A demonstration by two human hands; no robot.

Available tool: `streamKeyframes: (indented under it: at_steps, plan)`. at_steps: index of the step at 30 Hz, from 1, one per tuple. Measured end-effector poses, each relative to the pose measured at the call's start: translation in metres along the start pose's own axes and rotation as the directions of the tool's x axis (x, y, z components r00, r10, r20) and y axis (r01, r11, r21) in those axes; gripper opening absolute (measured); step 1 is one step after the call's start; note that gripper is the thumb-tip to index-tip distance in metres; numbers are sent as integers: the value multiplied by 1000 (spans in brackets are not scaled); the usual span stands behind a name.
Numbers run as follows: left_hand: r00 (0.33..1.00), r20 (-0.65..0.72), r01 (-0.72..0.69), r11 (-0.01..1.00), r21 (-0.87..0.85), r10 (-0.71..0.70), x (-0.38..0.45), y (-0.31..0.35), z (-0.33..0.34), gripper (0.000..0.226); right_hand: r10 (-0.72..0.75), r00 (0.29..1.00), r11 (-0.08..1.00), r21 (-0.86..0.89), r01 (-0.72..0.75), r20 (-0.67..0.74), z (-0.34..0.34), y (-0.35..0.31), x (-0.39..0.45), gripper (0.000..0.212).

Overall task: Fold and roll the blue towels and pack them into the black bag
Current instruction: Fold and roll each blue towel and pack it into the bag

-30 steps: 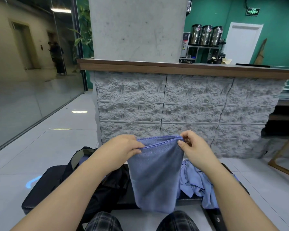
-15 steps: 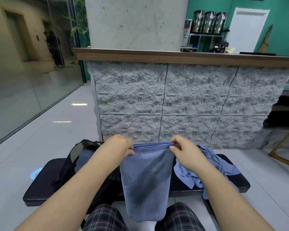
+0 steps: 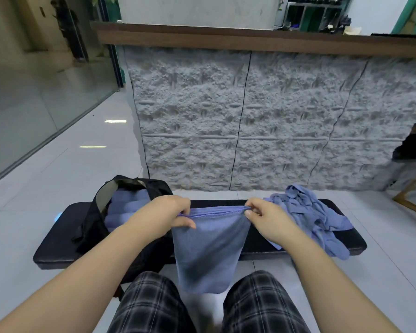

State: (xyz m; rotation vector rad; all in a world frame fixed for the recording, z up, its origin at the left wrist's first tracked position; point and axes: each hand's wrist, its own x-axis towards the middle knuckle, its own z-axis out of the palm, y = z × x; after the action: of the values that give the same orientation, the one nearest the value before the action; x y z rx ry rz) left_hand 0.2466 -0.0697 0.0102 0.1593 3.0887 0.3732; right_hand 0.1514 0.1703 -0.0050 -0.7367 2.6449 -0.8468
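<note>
Both my hands up in front of me, holding one blue towel [image 3: 208, 251] by its top edge. Left hand [image 3: 165, 216] pinches the left corner, fingers curled over the hem, thumb underneath. Right hand [image 3: 265, 218] pinches the right corner the same way, fingers [image 3: 249, 209] bunched on the hem. The edge runs nearly level between the two grips, slightly gathered into ridges.

Below my fingers the towel hangs as a folded panel, narrowing a little toward the bottom, its lower edge rounded and hanging between my knees, over the checked shorts [image 3: 151, 306]. It hangs in front of the counter's near edge; whether it touches the counter [image 3: 58, 246] I cannot tell.

Left of my left fingers: the bag [image 3: 94, 227], black, standing on the counter with its mouth open toward me. Inside it, rolled towels [image 3: 127, 207] stacked in rows, blue, filling the visible opening. My left wrist crosses in front of the bag's right side.

Right of my right fingers: a loose pile [image 3: 315, 217] of blue cloth, crumpled, lying on the counter, part of it spilling over the near edge. My right hand overlaps the pile's left edge in view; contact not clear.

Beyond my fingers: a rough grey stone wall [image 3: 250, 121] with a wooden ledge [image 3: 226, 42] on top. Pale tiled floor [image 3: 70, 164] all around.
</note>
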Motion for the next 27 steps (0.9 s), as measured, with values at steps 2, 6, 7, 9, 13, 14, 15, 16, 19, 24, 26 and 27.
streamKeyframes:
  at_steps: [2, 6, 7, 9, 13, 14, 15, 16, 19, 24, 26, 27]
  plan:
    - [999, -31, -29, 998, -48, 27, 5, -11, 7, 24, 3, 1000, 1000, 7, -3, -19, 6, 6, 7, 8]
    - [988, -116, 59, 955, -290, -97, 19, -32, 24, 19, 14, 999, 998, 63, -11, -39, 14, 19, 24, 6]
    - [982, -133, 81, 928, -364, -138, 23, -36, 29, 24, 21, 998, 996, 86, -17, -53, 17, 21, 29, 5]
    - [963, -143, 132, 858, -496, -231, 34, -44, 41, 24, 45, 994, 990, 134, -31, -96, 22, 28, 41, 6]
    - [941, -98, 228, 818, -527, -325, 62, -61, 65, 13, 122, 982, 969, 230, -87, -145, 38, 41, 73, 3]
    - [936, -97, 247, 827, -506, -339, 69, -66, 69, 6, 145, 978, 960, 262, -102, -149, 41, 44, 81, 1]
    - [929, -98, 265, 826, -497, -358, 75, -69, 71, 5, 169, 974, 949, 292, -120, -148, 43, 46, 89, 1]
    - [918, -99, 286, 815, -504, -384, 83, -74, 76, 9, 194, 971, 936, 322, -140, -141, 46, 49, 98, 2]
    - [879, -66, 341, 719, -606, -472, 107, -86, 90, 9, 273, 955, 870, 452, -196, -112, 53, 55, 127, 3]
    - [768, 87, 374, 335, -865, -634, 156, -104, 115, 10, 369, 924, 772, 587, -243, -103, 71, 69, 180, 16]
    - [724, 132, 359, 207, -910, -677, 174, -111, 125, 5, 404, 911, 734, 623, -271, -80, 78, 77, 201, 15]
    - [706, 145, 354, 168, -920, -694, 183, -115, 130, 1, 422, 904, 716, 639, -283, -73, 82, 83, 211, 16]
